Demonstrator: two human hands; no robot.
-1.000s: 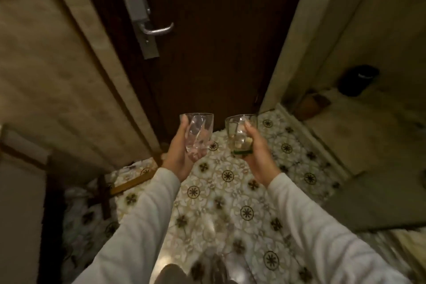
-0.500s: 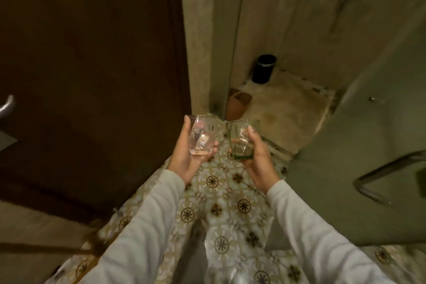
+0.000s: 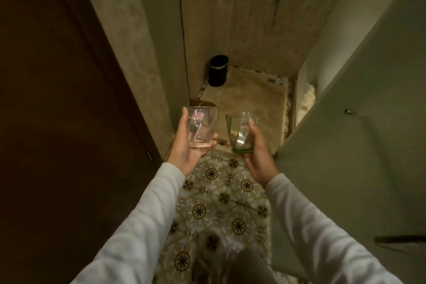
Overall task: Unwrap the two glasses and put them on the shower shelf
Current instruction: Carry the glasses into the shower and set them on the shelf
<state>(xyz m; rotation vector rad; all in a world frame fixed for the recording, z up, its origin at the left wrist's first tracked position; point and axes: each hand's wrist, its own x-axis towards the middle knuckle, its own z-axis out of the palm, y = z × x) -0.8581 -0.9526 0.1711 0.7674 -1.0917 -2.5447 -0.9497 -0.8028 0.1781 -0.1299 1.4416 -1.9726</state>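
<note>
Now the left hand (image 3: 184, 152) is closed around a pink glass (image 3: 201, 129), and the right hand (image 3: 258, 159) is closed around a green glass (image 3: 241, 132). Both glasses are upright, near each other, above the patterned floor (image 3: 219, 203) before the shower.

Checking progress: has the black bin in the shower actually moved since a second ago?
Cannot tell. The black bin sits against the same shower wall corner; only the camera swung toward it.

Dim, yellowish light, deep shadow over the left side, soft blur, wide-angle bending at edges.
</note>
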